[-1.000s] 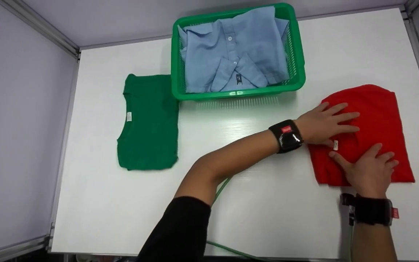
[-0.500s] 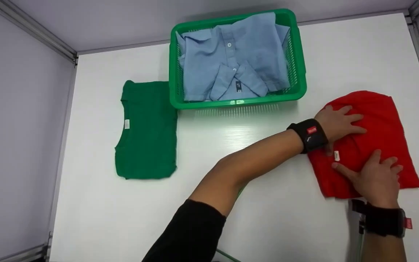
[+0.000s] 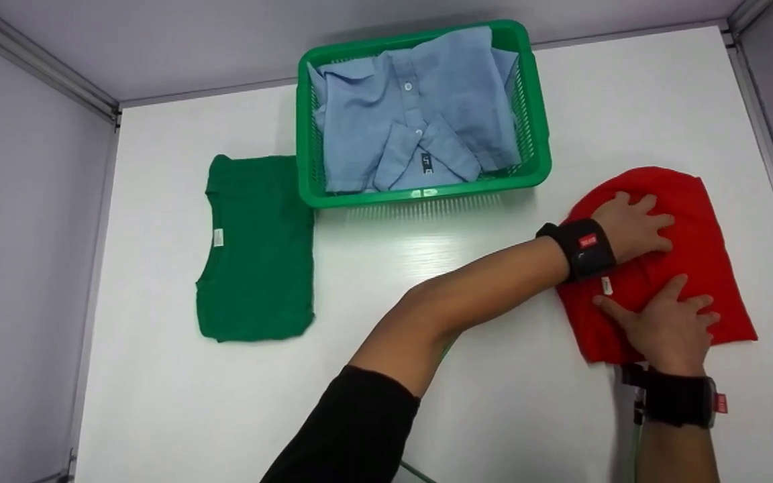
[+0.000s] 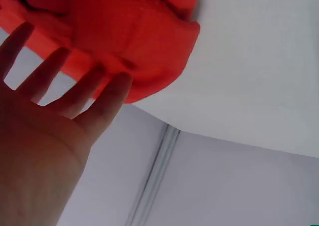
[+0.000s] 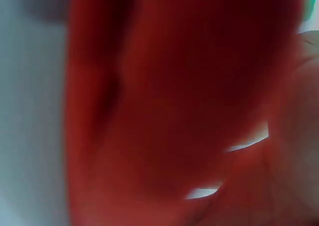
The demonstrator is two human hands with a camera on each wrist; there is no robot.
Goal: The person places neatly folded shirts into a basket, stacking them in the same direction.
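Two hands: both of mine lie flat on the folded red T-shirt (image 3: pixel 692 268) at the right side of the white table (image 3: pixel 494 389).
Right hand (image 3: pixel 665 329): nearest to me, palm down on the shirt's near half, fingers straight and spread, thumb pointing left toward the small white label (image 3: pixel 606 286); it presses and grips nothing. My right wrist view shows only blurred red cloth.
Left hand (image 3: pixel 631 227): my arm crosses over from the left, and this hand rests flat on the shirt's far-left part, fingers extended toward the right, holding nothing. In my left wrist view the fingers (image 4: pixel 79 94) lie straight against the red fabric.
Red T-shirt: lies on the table under both palms, just right of and nearer than the basket.
Green T-shirt (image 3: pixel 255 248): folded flat on the left, well apart from my hands.
Green basket (image 3: pixel 534 114): farther back at centre, holding a light blue button-up shirt (image 3: pixel 413 107).
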